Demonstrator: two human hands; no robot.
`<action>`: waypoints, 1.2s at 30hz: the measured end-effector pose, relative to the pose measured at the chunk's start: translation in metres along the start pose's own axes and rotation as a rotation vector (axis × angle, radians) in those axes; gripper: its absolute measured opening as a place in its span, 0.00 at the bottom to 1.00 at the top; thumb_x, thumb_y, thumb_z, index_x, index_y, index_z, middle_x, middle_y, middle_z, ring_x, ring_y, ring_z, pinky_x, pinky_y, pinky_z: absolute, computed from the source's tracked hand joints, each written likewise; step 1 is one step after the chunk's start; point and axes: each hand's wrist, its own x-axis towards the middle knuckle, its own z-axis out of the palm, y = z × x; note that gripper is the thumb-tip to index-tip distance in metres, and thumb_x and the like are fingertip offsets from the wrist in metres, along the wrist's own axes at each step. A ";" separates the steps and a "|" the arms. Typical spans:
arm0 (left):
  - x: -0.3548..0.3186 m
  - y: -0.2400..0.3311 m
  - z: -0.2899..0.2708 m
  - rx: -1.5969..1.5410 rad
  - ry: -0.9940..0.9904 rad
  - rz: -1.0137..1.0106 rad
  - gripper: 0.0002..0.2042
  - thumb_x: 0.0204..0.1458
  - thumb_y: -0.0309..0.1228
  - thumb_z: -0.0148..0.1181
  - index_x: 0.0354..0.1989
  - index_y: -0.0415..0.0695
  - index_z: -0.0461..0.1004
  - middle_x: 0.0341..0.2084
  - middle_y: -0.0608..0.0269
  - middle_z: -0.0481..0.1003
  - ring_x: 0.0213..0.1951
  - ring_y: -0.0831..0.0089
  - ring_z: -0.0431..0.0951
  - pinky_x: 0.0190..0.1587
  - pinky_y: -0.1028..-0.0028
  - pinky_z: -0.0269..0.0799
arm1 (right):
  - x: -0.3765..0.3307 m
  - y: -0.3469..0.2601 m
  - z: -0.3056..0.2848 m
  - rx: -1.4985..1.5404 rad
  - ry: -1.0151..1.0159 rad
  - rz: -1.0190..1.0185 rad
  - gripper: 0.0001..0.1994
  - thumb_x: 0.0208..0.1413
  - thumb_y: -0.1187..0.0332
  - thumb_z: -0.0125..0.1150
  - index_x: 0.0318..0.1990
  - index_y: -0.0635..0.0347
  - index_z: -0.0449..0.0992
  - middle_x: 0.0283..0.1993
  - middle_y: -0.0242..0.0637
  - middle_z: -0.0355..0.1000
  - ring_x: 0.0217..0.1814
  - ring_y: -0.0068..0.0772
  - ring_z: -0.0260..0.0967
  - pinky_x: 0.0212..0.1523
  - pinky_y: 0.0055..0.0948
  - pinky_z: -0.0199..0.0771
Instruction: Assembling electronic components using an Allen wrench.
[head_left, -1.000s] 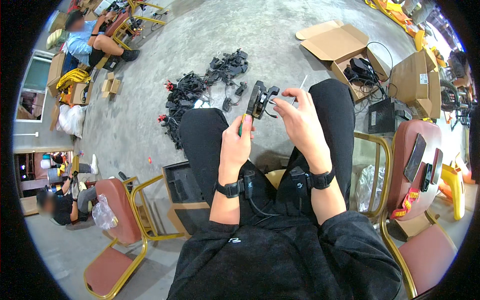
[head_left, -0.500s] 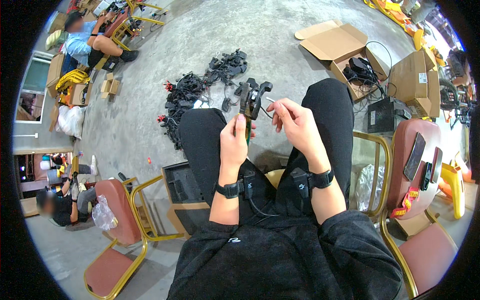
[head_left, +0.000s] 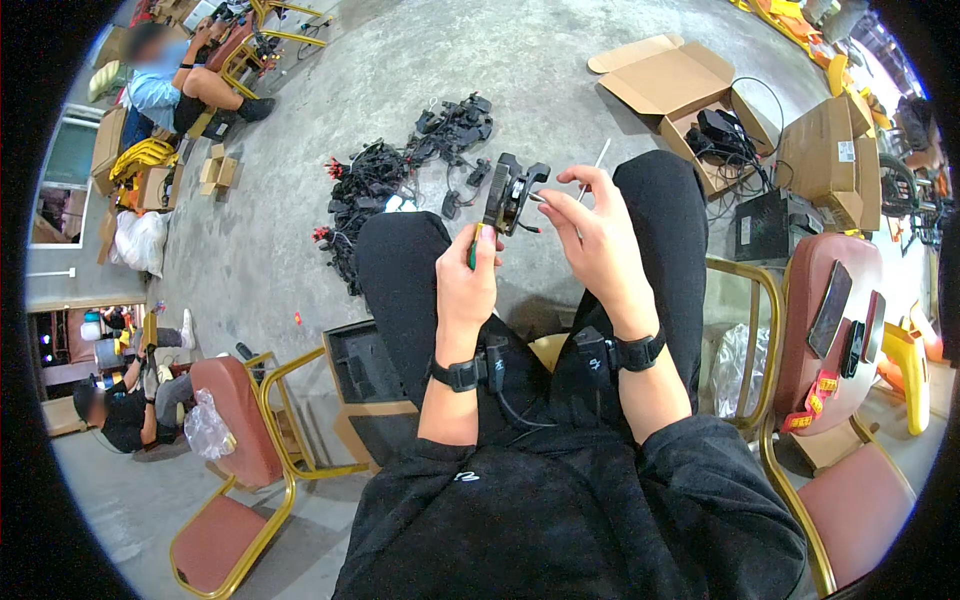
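Small black plastic device (head_left: 512,193) under hand assembly above the knees.

Left hand (head_left: 468,283) grasps a green-handled tool, tip at the device; right hand (head_left: 590,235) pinches thin red-tipped wires beside it. Judged: fastening stage, needing steady alignment. Open concrete floor (head_left: 540,80) ahead; gold-framed chairs flank.

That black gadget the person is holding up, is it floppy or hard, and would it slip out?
The black gadget looks stiff: it keeps its blocky shape while the left hand grips only its lower end. It is probably light, since one hand props it up. The thin wires by the right hand look bendy. Its notched edges likely make slipping less of a worry.
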 end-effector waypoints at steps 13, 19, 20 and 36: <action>-0.001 0.002 -0.001 0.047 -0.013 0.054 0.21 0.68 0.43 0.44 0.38 0.36 0.75 0.28 0.63 0.77 0.28 0.78 0.75 0.34 0.75 0.71 | -0.006 0.002 0.006 0.264 -0.120 0.238 0.08 0.62 0.67 0.60 0.43 0.59 0.80 0.29 0.39 0.74 0.30 0.40 0.74 0.32 0.34 0.73; -0.001 0.000 0.000 -0.038 0.002 0.057 0.21 0.69 0.43 0.44 0.38 0.36 0.75 0.27 0.63 0.77 0.29 0.77 0.75 0.35 0.75 0.72 | -0.005 -0.005 0.004 0.748 -0.307 0.636 0.16 0.70 0.60 0.49 0.43 0.61 0.79 0.20 0.34 0.74 0.16 0.19 0.68 0.19 0.24 0.68; -0.001 -0.001 0.000 -0.042 -0.003 0.056 0.21 0.69 0.43 0.43 0.38 0.36 0.75 0.28 0.63 0.77 0.29 0.77 0.75 0.35 0.75 0.72 | -0.004 -0.005 0.003 0.806 -0.329 0.677 0.16 0.70 0.59 0.49 0.43 0.62 0.79 0.20 0.33 0.74 0.16 0.19 0.67 0.18 0.23 0.67; 0.001 -0.010 -0.002 -0.133 -0.025 0.044 0.23 0.69 0.44 0.42 0.42 0.35 0.75 0.30 0.61 0.77 0.30 0.75 0.77 0.35 0.74 0.75 | -0.004 -0.002 0.008 1.082 -0.317 0.756 0.15 0.70 0.61 0.50 0.44 0.64 0.78 0.24 0.32 0.73 0.18 0.16 0.64 0.20 0.18 0.64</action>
